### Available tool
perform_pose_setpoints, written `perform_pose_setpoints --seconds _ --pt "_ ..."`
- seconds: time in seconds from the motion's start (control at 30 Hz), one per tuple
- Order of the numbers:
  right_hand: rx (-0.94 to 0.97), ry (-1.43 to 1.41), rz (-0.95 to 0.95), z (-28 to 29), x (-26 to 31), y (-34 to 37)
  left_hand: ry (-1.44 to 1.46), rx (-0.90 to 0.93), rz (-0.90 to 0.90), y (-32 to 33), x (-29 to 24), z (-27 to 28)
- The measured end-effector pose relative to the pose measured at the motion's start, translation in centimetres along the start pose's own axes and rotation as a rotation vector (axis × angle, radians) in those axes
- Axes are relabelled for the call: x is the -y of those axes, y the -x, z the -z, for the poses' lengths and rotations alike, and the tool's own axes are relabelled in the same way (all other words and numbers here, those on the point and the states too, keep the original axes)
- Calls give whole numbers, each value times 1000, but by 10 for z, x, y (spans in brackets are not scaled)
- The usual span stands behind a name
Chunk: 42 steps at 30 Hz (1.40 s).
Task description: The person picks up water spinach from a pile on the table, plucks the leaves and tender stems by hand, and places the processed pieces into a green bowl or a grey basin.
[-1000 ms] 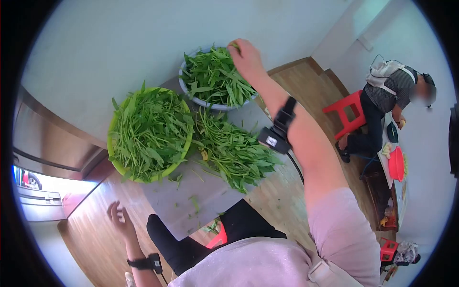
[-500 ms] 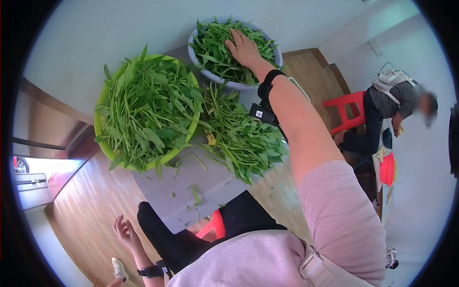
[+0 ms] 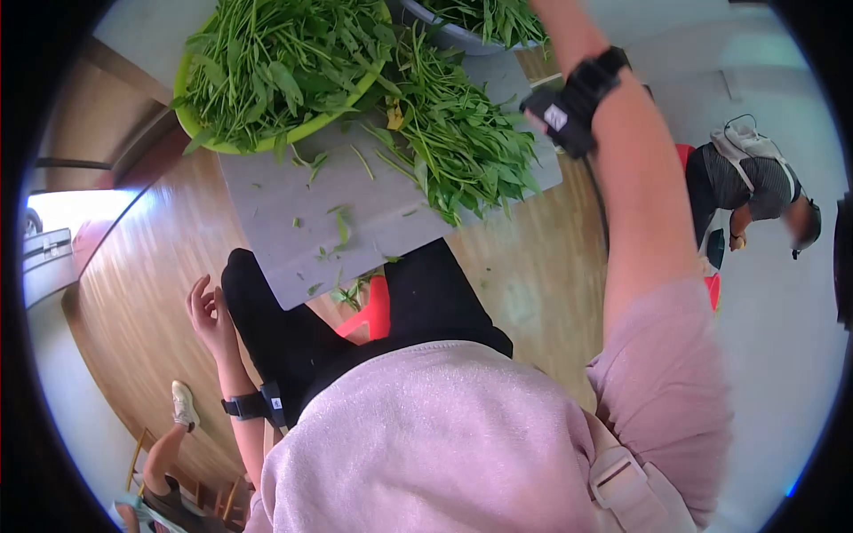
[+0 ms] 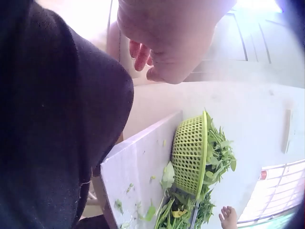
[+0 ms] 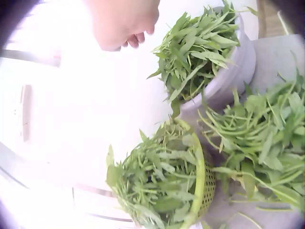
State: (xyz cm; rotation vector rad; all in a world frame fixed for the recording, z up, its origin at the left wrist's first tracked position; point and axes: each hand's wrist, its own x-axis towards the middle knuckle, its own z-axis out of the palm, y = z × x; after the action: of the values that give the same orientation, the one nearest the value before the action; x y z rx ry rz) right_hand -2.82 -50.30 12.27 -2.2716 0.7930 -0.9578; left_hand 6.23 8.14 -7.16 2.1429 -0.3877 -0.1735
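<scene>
My left hand (image 3: 211,318) hangs beside the left knee with loosely curled fingers and nothing in them. In the right wrist view my right hand (image 5: 126,24) is raised near the pale basin (image 5: 245,55) of green leaves (image 5: 198,52), its fingers loosely bent and no object visible in them. The left wrist view shows the same right hand (image 4: 228,218) small, fingers apart. Leafy greens (image 3: 275,62) fill a yellow-green perforated basket (image 4: 188,152). Between the two containers and the table's edge lies a pile of long-stemmed leafy greens (image 3: 471,133) with one yellow leaf (image 3: 394,114).
Scraps of leaf and stem (image 3: 341,229) lie on the grey table (image 3: 267,204). My knees in black trousers (image 3: 444,293) are against its near edge, with a red stool (image 3: 369,311) below. Another person (image 3: 755,173) sits to the right; someone's leg (image 3: 169,444) shows lower left.
My right hand went from the basin's edge to flat over its leaves, then up and away, mostly out of the head view. That view has tipped downward. The left hand stays by the knee.
</scene>
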Motion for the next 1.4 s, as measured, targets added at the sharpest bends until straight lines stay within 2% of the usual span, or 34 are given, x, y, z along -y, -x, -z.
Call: perform_pose_setpoints --seconds 0.03,0.1,0.17,0.27,0.33,0.37,0.43,0.47,0.53,0.57,0.63,0.67,0.7,0.73,0.8,0.87,0.97,1.07,1.17,1.23,1.27,1.33,1.37,1.4 --pt "72 -22 -199 -2 24 25 34 15 11 0 4 -3" --pt "307 -176 -203 -11 14 78 69 35 42 1 10 -7" --pt "459 -133 -184 -22 -2 130 128 68 105 -1 20 -10" --pt "427 -128 -79 -29 19 194 110 108 29 -3 -8 -11" --pt "575 343 -150 -30 29 212 106 111 56 -4 -10 -12" --pt "577 345 -144 -36 23 219 146 118 75 -3 -11 -13" --pt "451 509 49 -48 7 234 193 119 95 2 -11 -14" --pt "447 511 56 -49 6 236 215 137 93 4 -10 -14" --pt "401 333 -118 -48 5 237 239 147 82 5 -13 -13" --pt "396 332 -113 -46 7 237 278 171 105 6 -17 -13" --pt "444 -99 -321 -40 11 243 319 193 122 8 -29 -17" --pt "440 -101 -313 -36 21 247 408 227 45 8 -41 -25" --pt "477 -368 -469 -32 38 254 495 256 -36 9 -55 -33" --pt "514 -641 -623 -30 54 260 511 341 -26 11 -75 -38" --pt "520 -719 -649 -34 72 272 406 554 -62 12 -111 -45" --pt "582 -877 -675 -40 85 284 580 696 -55 14 -139 -57" --pt "572 -959 -654 -50 105 302 636 784 32 19 -175 -64" --pt "564 -1027 -630 -55 116 316 695 833 88 18 -172 -72" --pt "590 -993 -625 -53 118 325 667 834 112 24 -164 -73" --pt "638 -788 -556 -48 116 325 621 803 126 27 -163 -70" --pt "640 -787 -554 -42 116 323 523 774 72 27 -160 -67" --pt "499 -282 -39 -29 117 316 423 743 24 28 -155 -62" --pt "500 -285 -47 -27 117 315 373 734 -4 28 -154 -60" --pt "461 -233 120 -25 117 313 325 726 -32 28 -153 -59"
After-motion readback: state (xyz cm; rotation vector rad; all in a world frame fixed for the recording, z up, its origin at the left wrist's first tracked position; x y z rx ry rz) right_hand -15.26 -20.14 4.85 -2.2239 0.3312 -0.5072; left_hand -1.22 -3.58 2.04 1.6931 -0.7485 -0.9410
